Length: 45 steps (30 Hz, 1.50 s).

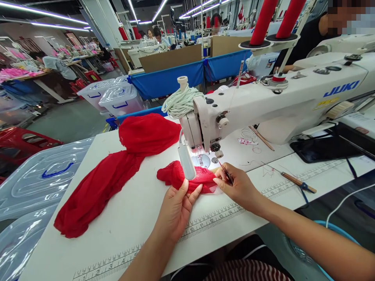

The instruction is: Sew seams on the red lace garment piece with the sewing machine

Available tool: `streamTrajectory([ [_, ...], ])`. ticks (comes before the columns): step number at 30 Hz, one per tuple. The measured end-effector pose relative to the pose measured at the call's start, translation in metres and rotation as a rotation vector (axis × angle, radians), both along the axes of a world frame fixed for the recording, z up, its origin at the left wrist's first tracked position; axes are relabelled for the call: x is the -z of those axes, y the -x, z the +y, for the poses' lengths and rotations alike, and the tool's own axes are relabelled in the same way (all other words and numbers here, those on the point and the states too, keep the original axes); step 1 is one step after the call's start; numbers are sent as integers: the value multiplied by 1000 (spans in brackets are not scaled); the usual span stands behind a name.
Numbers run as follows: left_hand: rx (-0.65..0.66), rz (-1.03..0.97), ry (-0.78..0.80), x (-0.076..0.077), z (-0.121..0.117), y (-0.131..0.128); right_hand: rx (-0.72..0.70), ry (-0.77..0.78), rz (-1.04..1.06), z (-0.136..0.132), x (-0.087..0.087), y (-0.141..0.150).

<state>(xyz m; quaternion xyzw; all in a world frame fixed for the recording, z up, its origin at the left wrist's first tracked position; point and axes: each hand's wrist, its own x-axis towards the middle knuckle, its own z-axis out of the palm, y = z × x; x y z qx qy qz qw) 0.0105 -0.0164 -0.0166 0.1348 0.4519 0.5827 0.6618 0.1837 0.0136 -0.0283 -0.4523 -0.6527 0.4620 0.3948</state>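
Observation:
A small gathered piece of red fabric (205, 180) lies in front of the sewing machine (234, 113), just below its needle area. My left hand (177, 207) pinches the near edge of this fabric between thumb and fingers. At the fabric's right end, my right hand (238, 187) grips small dark thread snips (227, 173), its thumb and fingertips touching the cloth. A white lamp head (186, 162) hides part of the fabric. Two larger bunches of red cloth, one at the back (148, 134) and one at the front left (98, 195), rest on the white table (140, 210).
A wooden-handled awl (295, 181) and a black tablet-like object (325, 144) lie to the right. Red thread cones (263, 23) stand above the machine. Clear lidded bins (43, 175) flank the table's left side. A co-worker's dark sleeve (304, 39) shows behind the machine.

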Motion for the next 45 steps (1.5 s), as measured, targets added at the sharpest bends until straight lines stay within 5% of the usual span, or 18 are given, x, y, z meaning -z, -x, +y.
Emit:
streamTrajectory([
  [20,-68,-9,27,1,2,1,43,-42,-76,0,0,-1],
  [31,91,100,-8,-4,-10,3,92,-253,-261,-2,5,0],
  [35,406,404,142,-19,-22,38,57,-290,-279,-3,11,0],
  [38,641,1004,51,-31,-37,78,45,-324,-296,-4,11,1],
  [41,376,1674,-46,-33,-46,105,22,-333,-333,-6,8,2],
  [45,259,1766,-347,-23,-45,102,-30,-388,-354,-6,7,2],
])
